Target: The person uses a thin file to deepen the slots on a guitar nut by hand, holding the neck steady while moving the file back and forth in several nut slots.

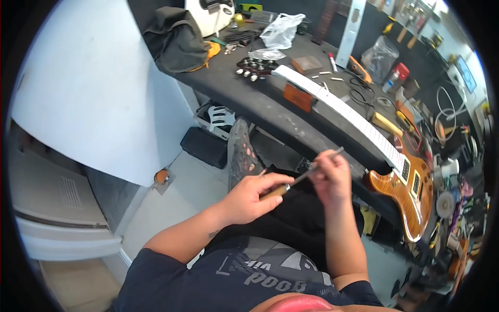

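Observation:
My left hand (pixel 255 196) is closed round the wooden handle of a slim metal file (pixel 301 178), over my lap. Farther up, my right hand (pixel 331 174) pinches the file's blade near its tip, which pokes out past the fingers. Beyond my hands, an electric guitar lies face up along the workbench: its glossy amber body (pixel 414 193) is at the right, and its dark headstock (pixel 254 66) at the far left. A pale strip covers much of its neck (pixel 338 101). Neither hand touches the guitar.
The dark workbench (pixel 223 86) runs from upper left to lower right. A wooden block (pixel 297 98) sits against the neck. A grey cloth bag (pixel 179 41), a white plastic bag (pixel 280 30) and a hammer (pixel 387 125) lie around it. Tools crowd the right side.

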Demonstrator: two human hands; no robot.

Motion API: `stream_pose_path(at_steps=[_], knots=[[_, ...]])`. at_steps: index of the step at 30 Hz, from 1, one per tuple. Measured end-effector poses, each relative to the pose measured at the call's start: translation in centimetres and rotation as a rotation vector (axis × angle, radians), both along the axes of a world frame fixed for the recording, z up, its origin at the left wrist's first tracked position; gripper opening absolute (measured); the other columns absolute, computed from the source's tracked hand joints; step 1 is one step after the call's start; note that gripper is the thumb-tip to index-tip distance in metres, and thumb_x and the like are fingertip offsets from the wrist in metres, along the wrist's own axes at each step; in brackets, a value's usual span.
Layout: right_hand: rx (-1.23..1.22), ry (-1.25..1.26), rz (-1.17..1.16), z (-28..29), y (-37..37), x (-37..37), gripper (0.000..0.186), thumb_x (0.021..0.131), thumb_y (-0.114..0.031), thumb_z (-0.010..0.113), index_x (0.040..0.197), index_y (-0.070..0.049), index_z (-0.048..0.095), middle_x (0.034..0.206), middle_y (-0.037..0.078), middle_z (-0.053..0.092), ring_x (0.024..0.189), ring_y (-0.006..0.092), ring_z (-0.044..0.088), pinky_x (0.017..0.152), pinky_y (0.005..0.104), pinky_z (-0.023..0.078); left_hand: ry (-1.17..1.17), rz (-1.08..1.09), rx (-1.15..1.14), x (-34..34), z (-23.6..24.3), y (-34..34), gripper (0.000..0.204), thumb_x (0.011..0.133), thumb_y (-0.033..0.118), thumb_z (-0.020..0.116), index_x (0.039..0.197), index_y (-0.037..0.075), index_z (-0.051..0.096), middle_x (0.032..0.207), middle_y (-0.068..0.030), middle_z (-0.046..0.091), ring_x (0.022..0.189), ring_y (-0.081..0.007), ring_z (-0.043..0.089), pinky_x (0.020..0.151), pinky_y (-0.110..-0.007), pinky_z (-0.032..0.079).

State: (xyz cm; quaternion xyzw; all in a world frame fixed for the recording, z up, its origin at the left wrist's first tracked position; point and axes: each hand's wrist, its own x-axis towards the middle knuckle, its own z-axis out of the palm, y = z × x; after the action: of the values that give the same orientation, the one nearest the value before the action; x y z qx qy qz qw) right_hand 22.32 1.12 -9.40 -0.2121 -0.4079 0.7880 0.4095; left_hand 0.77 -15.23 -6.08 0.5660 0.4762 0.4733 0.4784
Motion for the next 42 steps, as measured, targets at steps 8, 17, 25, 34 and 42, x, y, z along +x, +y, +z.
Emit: stream_pose_path(at_steps=[8,17,25,34,42], knots=[[0.208,0.114,-0.029,2.7,2.0,1.6,0.022,0.106,-0.021,0.074,0.116,-0.003,0.068,0.078,-0.001,0.059,0.069,0.0086,0.054,0.062,0.0271,0.045,-0.34,0.116,0.057,-3.7,1.8,-3.6,0.052,0.101,0.002,0.07,0.151,-0.004,0.06,0.109,-0.0038,0.071,0.089,-0.0072,0.063,0.078,-0.026,0.05],[0.121,0.067,-0.025,3.4,2.1,3.4,0.014,0.101,-0.014,0.081,0.098,-0.005,0.071,0.073,-0.002,0.064,0.058,0.0067,0.055,0.051,0.026,0.041,0.091,-0.124,0.098,-1.2,2.2,-0.9,0.052,0.097,0.003,0.07,0.148,-0.002,0.065,0.093,-0.0008,0.065,0.073,-0.0078,0.053,0.069,-0.026,0.045],[0.592,-0.47,-0.342,5.6,4.9,1.3,0.02,0.103,-0.02,0.079,0.094,-0.007,0.067,0.068,-0.003,0.057,0.059,0.008,0.049,0.058,0.0265,0.042,0.353,0.602,0.407,-2.7,-0.1,0.4,0.04,0.099,-0.001,0.059,0.138,-0.005,0.061,0.112,-0.0192,0.074,0.107,-0.0325,0.075,0.099,-0.042,0.059],[0.883,-0.873,-0.208,1.9,7.5,-2.9,0.017,0.097,-0.018,0.079,0.101,-0.003,0.072,0.076,0.01,0.073,0.069,0.0217,0.071,0.067,0.038,0.055,0.818,0.59,0.257,-4.3,0.3,1.7,0.042,0.087,0.0,0.059,0.128,0.0,0.068,0.1,-0.0254,0.074,0.094,-0.0436,0.074,0.087,-0.047,0.058],[1.457,-0.953,-0.477,1.3,9.7,-3.1,0.017,0.096,-0.02,0.077,0.097,-0.003,0.072,0.08,0.012,0.071,0.087,0.0312,0.074,0.079,0.0445,0.06,0.873,0.484,-0.052,-1.8,4.8,4.0,0.033,0.098,0.006,0.064,0.13,0.004,0.072,0.104,-0.0223,0.079,0.094,-0.0423,0.076,0.082,-0.05,0.059]])
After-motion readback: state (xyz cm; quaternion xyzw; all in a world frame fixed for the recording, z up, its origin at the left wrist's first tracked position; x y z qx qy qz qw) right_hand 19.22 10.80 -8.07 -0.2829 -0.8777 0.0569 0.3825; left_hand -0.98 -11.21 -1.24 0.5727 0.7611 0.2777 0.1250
